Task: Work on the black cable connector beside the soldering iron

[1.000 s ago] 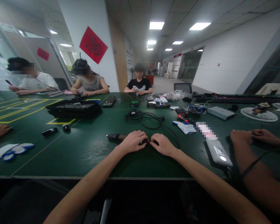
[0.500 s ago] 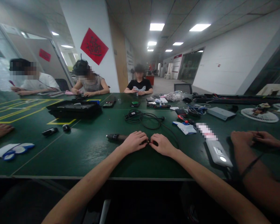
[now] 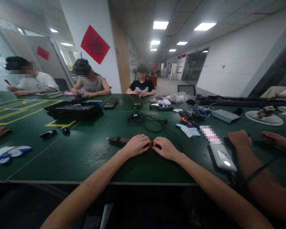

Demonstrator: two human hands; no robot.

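Note:
My left hand (image 3: 138,144) is closed over the rear end of a dark electric screwdriver (image 3: 119,140), which lies on the table with its tip pointing left. Close beside it, my right hand (image 3: 165,147) is pinched, fingertips nearly touching those of the left. Between them shows a small dark piece with a tiny glint, too small to make out fully. A black power cable (image 3: 157,128) lies loosely coiled beyond my hands. One stretch of it curves down behind my right hand, so it seems to end in those fingers.
A black tray (image 3: 73,109) stands at the left, with blue-handled scissors (image 3: 4,158) nearer. At the right lie a red screwdriver (image 3: 186,121), a blue-white packet (image 3: 189,130) and a white power bank-like device (image 3: 222,157). A co-worker's arms (image 3: 250,159) rest close by; others sit opposite.
My hands stay together at the screwdriver's end, with only a slight shift of the fingertips. The co-worker's hands at the right have moved apart. The view has turned slightly.

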